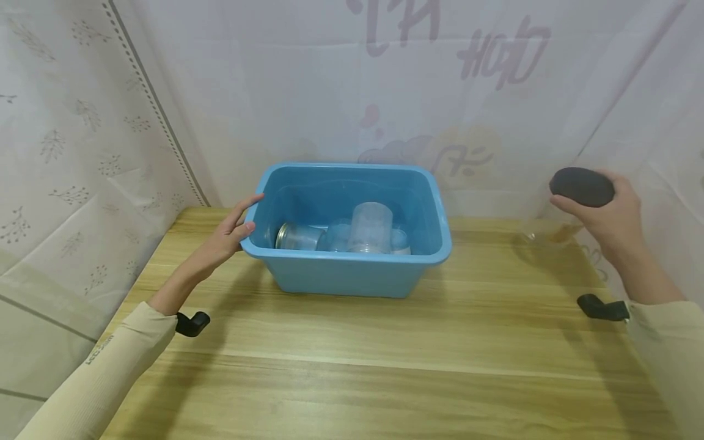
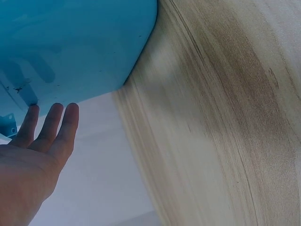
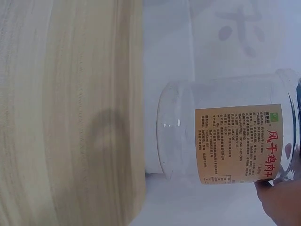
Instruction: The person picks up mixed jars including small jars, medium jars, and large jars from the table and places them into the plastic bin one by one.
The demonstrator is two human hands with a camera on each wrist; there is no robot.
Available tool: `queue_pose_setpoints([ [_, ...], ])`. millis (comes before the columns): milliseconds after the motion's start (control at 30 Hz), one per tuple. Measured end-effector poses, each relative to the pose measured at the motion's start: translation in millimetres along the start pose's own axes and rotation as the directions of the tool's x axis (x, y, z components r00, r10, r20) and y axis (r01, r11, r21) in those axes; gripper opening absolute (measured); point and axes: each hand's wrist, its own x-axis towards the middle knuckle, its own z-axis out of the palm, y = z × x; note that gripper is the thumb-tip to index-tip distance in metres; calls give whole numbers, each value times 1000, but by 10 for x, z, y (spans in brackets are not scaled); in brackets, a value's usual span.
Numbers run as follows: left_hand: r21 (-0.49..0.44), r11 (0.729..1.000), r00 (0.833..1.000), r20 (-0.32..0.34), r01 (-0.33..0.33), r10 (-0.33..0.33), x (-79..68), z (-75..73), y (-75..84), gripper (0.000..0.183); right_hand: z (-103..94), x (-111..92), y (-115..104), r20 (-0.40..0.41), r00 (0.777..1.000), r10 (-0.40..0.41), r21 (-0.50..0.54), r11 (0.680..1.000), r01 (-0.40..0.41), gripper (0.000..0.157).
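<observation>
A blue plastic tub point(image 1: 352, 275) stands on the wooden table. My left hand point(image 1: 228, 235) rests at the left end of its rim, thumb and index finger at the edge. From below, in the left wrist view, the other fingers point(image 2: 66, 127) look fairly straight against the tub's outer wall. Over the table's right side, my right hand point(image 1: 616, 211) grips a clear plastic jar point(image 3: 181, 127) by its black lid point(image 1: 583, 187). The jar bears a brown printed label point(image 3: 240, 143). In the right wrist view most of that hand is cut off.
Inside the tub lie several clear containers, among them a jar with a gold lid point(image 1: 302, 237) and an upright frosted one point(image 1: 371, 226). The wooden table point(image 1: 352, 379) extends in front. Printed curtains point(image 1: 308, 91) hang behind it and at both sides.
</observation>
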Motion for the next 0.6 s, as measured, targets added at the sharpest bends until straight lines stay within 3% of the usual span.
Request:
queue_pose_setpoints([
  [600,-17,1000,1000,7,-11,11,-3,-16,1,59,99,30,-293,33,998,-60,18,998,60,77],
])
